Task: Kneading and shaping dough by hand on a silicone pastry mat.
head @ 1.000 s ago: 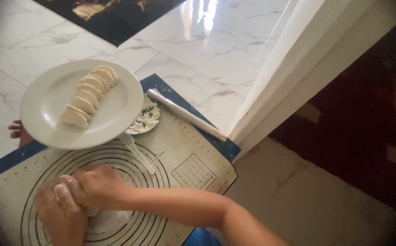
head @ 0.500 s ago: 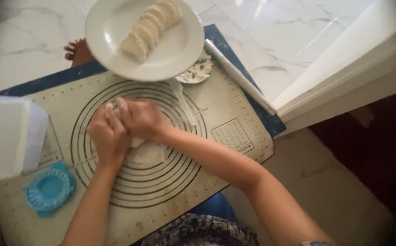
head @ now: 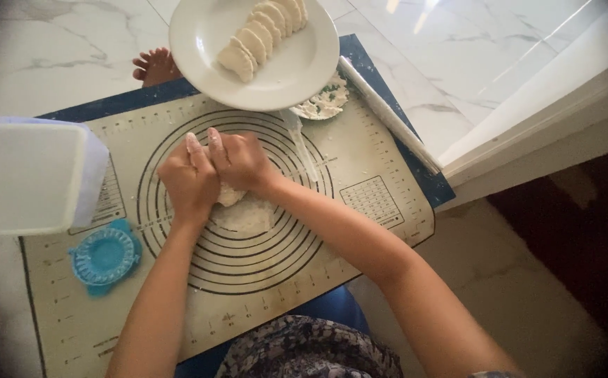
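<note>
You are working low on the marble floor (head: 59,49), kneeling over a large beige pastry mat (head: 360,231) printed with dark rings, and its far right corner is lying just beside the step at the doorway, so a hard push could be sliding the whole mat across the smooth stone. A white box (head: 24,175) is sitting over the mat's left edge, near your left forearm; a wide elbow swing is risking a knock there. The white plate (head: 297,70) is overlapping the mat's far edge, carrying a row of folded dumplings (head: 262,31); it is standing just beyond your knuckles, so a forward lunge could be nudging it and tipping the row. A slim rolling pin (head: 388,115) is lying along the right border, free to roll if the mat jerks. A blue round dumpling press (head: 104,255) is resting near the left edge, well apart from the work. A small patterned dish (head: 328,103) is peeking out from under the plate rim, easy to upset with it. Your left hand (head: 188,182) and right hand (head: 241,161) are pressed side by side, fingers curled closed around a lump of dough (head: 230,196) at the centre of the rings, above a floured patch (head: 248,213). Much of the dough is hidden under your hands, so I cannot tell its shape; in my judgement, squeezing too hard is risking tearing it or sticking it to your palms.
</note>
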